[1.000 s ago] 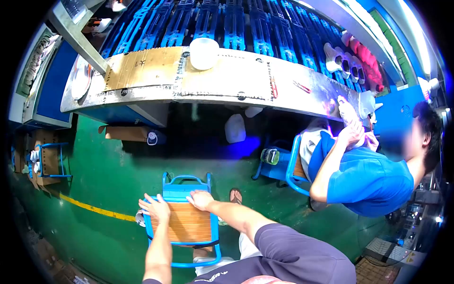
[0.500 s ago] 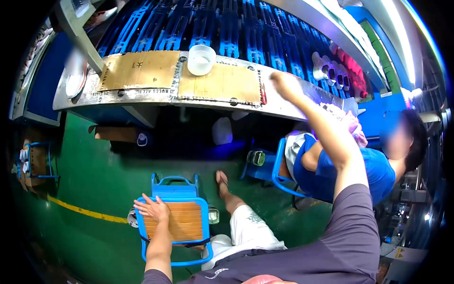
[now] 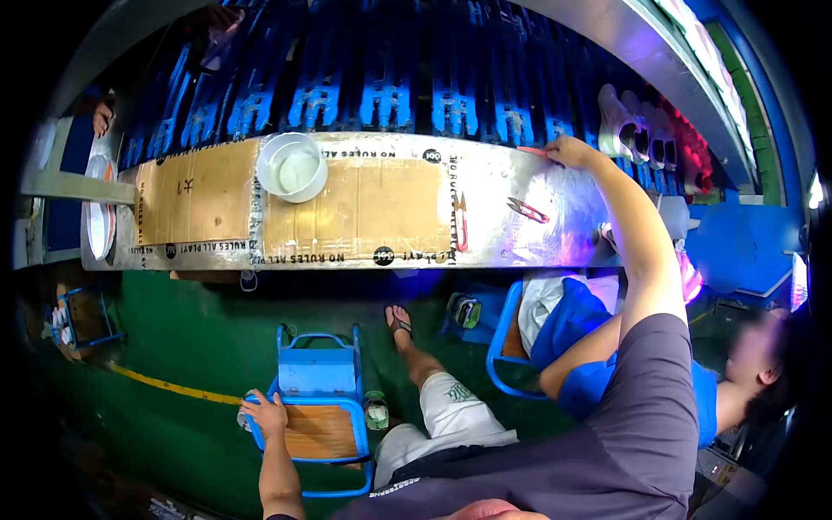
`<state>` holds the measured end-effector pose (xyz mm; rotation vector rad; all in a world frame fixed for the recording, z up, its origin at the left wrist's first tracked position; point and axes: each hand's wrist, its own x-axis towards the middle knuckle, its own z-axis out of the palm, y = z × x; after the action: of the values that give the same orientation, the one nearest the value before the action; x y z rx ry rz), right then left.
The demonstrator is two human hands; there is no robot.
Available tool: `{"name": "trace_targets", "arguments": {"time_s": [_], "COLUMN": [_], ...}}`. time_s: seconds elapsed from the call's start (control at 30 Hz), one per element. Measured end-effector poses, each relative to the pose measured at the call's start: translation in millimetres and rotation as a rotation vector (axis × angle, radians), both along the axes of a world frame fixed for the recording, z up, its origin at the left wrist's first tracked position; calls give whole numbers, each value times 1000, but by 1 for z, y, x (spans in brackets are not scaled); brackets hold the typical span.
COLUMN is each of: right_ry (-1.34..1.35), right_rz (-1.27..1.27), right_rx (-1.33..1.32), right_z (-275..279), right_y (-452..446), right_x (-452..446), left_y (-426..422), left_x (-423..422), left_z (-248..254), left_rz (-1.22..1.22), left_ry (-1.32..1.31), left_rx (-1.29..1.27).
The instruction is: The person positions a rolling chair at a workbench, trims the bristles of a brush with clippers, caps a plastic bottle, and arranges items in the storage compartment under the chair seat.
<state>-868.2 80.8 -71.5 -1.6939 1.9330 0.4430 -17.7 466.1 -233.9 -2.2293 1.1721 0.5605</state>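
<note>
- Chair (image 3: 322, 432) with blue frame and wooden slats, at near left on the green floor (image 3: 182, 338), well apart from the worktop (image 3: 488, 178).
- Left hand (image 3: 267, 414) laid over the left corner of the chair frame, touching the blue bar; cannot tell whether this grip is clamped.
- Right hand (image 3: 569, 152) stretched to the far edge of the worktop, right of middle, fingertips at the end of a slim red object (image 3: 531, 152); cannot tell whether pinched together on it.
- Nearer on the worktop, two red-handled snips: one (image 3: 529, 211) just below the red object, another (image 3: 461, 225) farther left, beside the cardboard (image 3: 355, 227).
- Farther left, a white tub (image 3: 292, 169), partly over that cardboard.
- At right, a seated co-worker in blue (image 3: 585, 394).
</note>
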Motion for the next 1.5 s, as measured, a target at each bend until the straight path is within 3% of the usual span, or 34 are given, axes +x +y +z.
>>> {"name": "trace_targets", "arguments": {"time_s": [0.03, 0.17, 0.2, 0.27, 0.33, 0.47, 0.6, 0.7, 0.73, 0.77, 0.83, 0.9, 1.1, 1.23, 1.3, 1.37, 1.5], "right_ry": [-42, -73, -66, -52, -18, -105, -255, -544, -941, -1176, -1520, -1673, -1949, -1994, -1993, -1999, -2004], "right_rz": [-41, 150, 235, 400, 321, 218, 234, 60, -94, -293, -508, -535, -617, -657, -658, -635, -632], "right_rx": [81, -62, -155, -349, -412, -690, -796, -762, -484, -312, 62, 191, 510, 685, 717, 779, 876], "right_z": [-6, -4, -2, 0, 33, 92, 131, 138, 145, 147, 159, 173, 199, 212, 216, 217, 226], "right_y": [0, -2, -1, 5, 20, 42, 64, 78, 82, 92, 109, 127, 157, 160, 161, 161, 174], "right_x": [-2, -8, -9, -11, 8, 55, 117, 156, 172, 191, 227, 267, 330, 344, 351, 356, 386], "left_y": [-4, -27, -25, -19, -15, 13, 35, 47, 47, 48, 45, 43, 3, -43, -68, -94, -135], "left_x": [6, 25, 26, 27, 6, -24, -59, -67, -72, -78, -90, -100, -138, -175, -194, -217, -261], "left_z": [-2, -4, -3, -10, 15, 16, 31, 40, 51, 63, 82, 100, 204, 281, 292, 313, 375], "left_rz": [-8, 39, -69, -44, -31, 88, 96, 231, 206, 180, 154, 154, 19, -7, -100, -89, 164], "left_ry": [-11, 45, 33, 118, 138, 328, 470, 671, 701, 729, 798, 874, 1033, 1076, 1118, 1214, 1537], "left_rx": [72, 222, 131, -80, -244, -292, -332, -217, -250, -283, -360, -441, -760, -913, -1084, -1122, -1099]}}
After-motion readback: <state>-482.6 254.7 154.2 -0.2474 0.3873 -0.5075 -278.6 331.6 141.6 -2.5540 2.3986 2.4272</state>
